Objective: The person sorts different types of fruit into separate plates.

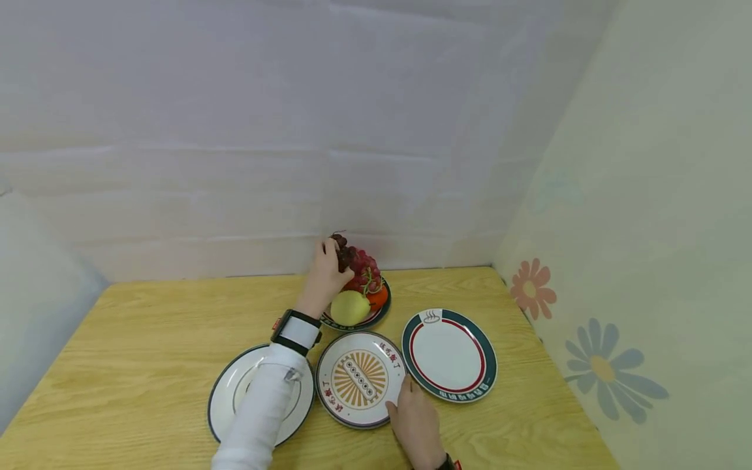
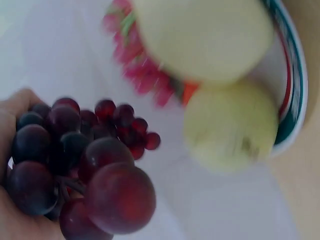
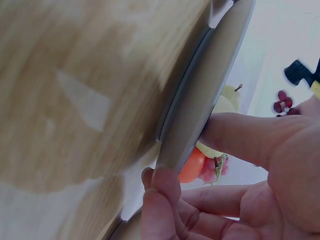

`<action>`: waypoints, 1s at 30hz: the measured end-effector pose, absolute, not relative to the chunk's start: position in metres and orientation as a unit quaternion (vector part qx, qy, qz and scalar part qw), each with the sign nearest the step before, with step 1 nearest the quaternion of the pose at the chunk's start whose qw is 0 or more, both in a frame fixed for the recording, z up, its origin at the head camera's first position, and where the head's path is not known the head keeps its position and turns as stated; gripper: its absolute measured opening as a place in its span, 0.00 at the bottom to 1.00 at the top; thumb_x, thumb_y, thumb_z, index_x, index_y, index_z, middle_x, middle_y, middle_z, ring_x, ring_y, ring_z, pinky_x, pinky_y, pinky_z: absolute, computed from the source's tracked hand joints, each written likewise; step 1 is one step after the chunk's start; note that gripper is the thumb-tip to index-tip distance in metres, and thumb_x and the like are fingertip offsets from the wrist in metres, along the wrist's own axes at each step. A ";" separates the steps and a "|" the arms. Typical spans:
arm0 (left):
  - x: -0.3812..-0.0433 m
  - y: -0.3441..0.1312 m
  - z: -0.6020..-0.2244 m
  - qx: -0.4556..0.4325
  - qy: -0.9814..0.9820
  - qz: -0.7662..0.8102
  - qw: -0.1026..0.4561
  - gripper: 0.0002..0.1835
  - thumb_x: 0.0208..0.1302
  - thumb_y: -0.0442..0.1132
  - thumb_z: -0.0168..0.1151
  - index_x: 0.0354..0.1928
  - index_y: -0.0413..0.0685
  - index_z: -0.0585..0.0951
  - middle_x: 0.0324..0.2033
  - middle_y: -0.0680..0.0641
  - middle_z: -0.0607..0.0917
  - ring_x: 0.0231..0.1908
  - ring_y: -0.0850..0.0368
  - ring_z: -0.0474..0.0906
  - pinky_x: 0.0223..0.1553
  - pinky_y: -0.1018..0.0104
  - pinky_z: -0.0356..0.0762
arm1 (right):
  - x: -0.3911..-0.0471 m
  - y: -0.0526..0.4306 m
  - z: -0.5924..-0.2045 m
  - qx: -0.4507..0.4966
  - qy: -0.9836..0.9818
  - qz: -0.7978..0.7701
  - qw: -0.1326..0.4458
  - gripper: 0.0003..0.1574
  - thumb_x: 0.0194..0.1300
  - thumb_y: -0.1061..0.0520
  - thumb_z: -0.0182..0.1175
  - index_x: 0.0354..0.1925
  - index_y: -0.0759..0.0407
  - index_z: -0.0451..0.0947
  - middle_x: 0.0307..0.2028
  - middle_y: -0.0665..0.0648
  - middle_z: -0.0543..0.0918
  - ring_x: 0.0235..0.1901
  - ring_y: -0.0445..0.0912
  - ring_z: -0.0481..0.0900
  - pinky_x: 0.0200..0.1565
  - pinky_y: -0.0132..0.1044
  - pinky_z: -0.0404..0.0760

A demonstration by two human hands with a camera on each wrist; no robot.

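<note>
My left hand (image 1: 325, 277) holds a bunch of dark grapes (image 2: 102, 165) over the back plate (image 1: 384, 308). That plate carries a pale yellow-green pear (image 1: 350, 308), an orange-red fruit (image 1: 378, 298) and a bunch of red grapes (image 1: 365, 266). Seen from the left wrist, two pale round fruits sit at the plate's rim, apart from the dark grapes. At the front, my right hand (image 1: 416, 421) pinches the rim of the middle plate (image 1: 392, 386), thumb on top and fingers below. An orange sunburst pattern marks this plate's centre.
A white plate with a dark blue rim (image 1: 301, 408) stands at the left, partly covered by my left sleeve (image 1: 258, 411). To the right lies a green-rimmed plate (image 1: 449, 359) with a red ring. The wooden table (image 1: 147, 365) meets white sheeting behind and a flower-decorated wall at right.
</note>
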State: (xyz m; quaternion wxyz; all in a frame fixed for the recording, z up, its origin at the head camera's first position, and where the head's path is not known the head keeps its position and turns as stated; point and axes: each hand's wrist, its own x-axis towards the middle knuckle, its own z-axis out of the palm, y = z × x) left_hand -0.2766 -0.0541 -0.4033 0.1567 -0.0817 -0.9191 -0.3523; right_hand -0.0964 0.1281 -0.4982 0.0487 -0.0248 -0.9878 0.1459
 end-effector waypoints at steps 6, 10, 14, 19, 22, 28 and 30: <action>-0.235 -0.098 -0.383 -0.130 -0.903 -0.391 0.119 0.24 0.51 0.33 0.64 0.44 0.36 0.61 0.44 0.36 0.65 0.42 0.46 0.67 0.41 0.55 0.72 | -0.098 0.127 -0.494 -0.025 -0.989 0.140 0.028 0.40 0.47 0.53 0.71 0.51 0.79 0.71 0.43 0.72 0.80 0.34 0.58 0.81 0.30 0.48 0.80; -0.199 -0.121 -0.385 -0.155 -0.913 -0.368 0.084 0.22 0.47 0.34 0.65 0.40 0.37 0.64 0.38 0.40 0.67 0.38 0.51 0.67 0.38 0.60 0.71 | -0.100 0.129 -0.493 -0.022 -0.990 0.133 0.033 0.40 0.47 0.53 0.71 0.51 0.80 0.71 0.43 0.72 0.80 0.33 0.58 0.82 0.30 0.48 0.80; -0.166 -0.136 -0.405 -0.162 -0.918 -0.360 0.048 0.20 0.45 0.34 0.67 0.36 0.38 0.66 0.34 0.43 0.68 0.35 0.55 0.67 0.35 0.66 0.69 | -0.102 0.131 -0.493 -0.025 -0.991 0.128 0.029 0.40 0.48 0.53 0.71 0.51 0.79 0.71 0.43 0.72 0.80 0.34 0.58 0.82 0.30 0.47 0.81; -0.143 -0.154 -0.442 -0.126 -0.901 -0.412 -0.042 0.20 0.52 0.34 0.66 0.39 0.39 0.63 0.39 0.41 0.69 0.40 0.54 0.67 0.38 0.67 0.68 | -0.104 0.131 -0.496 -0.027 -0.992 0.121 0.027 0.41 0.47 0.52 0.71 0.51 0.79 0.71 0.43 0.71 0.81 0.33 0.57 0.82 0.29 0.47 0.80; -0.136 -0.165 -0.458 -0.094 -0.896 -0.429 -0.062 0.21 0.54 0.34 0.66 0.38 0.39 0.61 0.41 0.39 0.69 0.42 0.52 0.67 0.39 0.64 0.68 | -0.103 0.131 -0.496 -0.029 -0.992 0.120 0.024 0.40 0.48 0.52 0.71 0.51 0.79 0.72 0.43 0.71 0.81 0.33 0.57 0.82 0.28 0.47 0.80; -0.125 -0.180 -0.473 -0.034 -0.918 -0.392 -0.046 0.21 0.55 0.34 0.65 0.39 0.37 0.61 0.40 0.37 0.68 0.41 0.49 0.66 0.39 0.59 0.68 | -0.101 0.130 -0.496 -0.031 -0.992 0.122 0.021 0.40 0.48 0.51 0.71 0.51 0.78 0.71 0.43 0.71 0.81 0.33 0.57 0.82 0.28 0.47 0.80; -0.122 -0.181 -0.473 -0.018 -0.930 -0.363 -0.047 0.21 0.55 0.35 0.65 0.39 0.36 0.62 0.39 0.36 0.68 0.39 0.48 0.67 0.37 0.59 0.69 | -0.101 0.130 -0.495 -0.033 -0.992 0.122 0.019 0.40 0.48 0.52 0.71 0.52 0.78 0.71 0.43 0.71 0.81 0.33 0.57 0.82 0.28 0.47 0.80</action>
